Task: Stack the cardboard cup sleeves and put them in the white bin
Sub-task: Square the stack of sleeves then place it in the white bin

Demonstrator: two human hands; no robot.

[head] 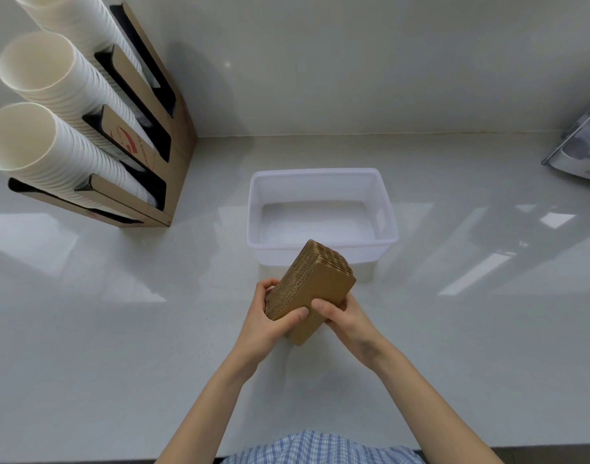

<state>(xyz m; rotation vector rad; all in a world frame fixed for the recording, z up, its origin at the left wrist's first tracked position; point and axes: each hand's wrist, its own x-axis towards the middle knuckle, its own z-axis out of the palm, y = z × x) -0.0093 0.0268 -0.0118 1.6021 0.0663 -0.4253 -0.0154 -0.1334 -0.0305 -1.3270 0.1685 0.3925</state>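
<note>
At the bottom edge, a blue checked shirt point(320, 447) shows between two bare forearms that reach forward over the pale glossy counter point(119, 363). The left hand point(270, 316) and right hand point(340, 316) together clasp a thick stack of brown cardboard sleeves point(315, 289). The left hand wraps the stack's left edge, fingers curled over the far side and thumb laid across the near flat face. The right hand grips the right side, its thumb on the same face, almost meeting the left thumb. The stack is tilted, its near lower corner pointing down toward the counter, its far end raised and showing the corrugated edges of many sleeves. Whether the lower corner touches the counter cannot be told.

Just beyond the stack sits the white bin point(389, 226), rectangular, with nothing visible inside. The stack's far end overlaps the bin's near rim in the view, so the sleeves are at the bin's near side, outside it.

Farther left, against the wall, stands a cardboard holder point(176, 169) with black-lined slots, holding three long rows of nested white cups point(49, 88) that lean out toward the camera. At the far right edge a pale appliance point(578, 152) is partly in view, too cut off to name
</note>
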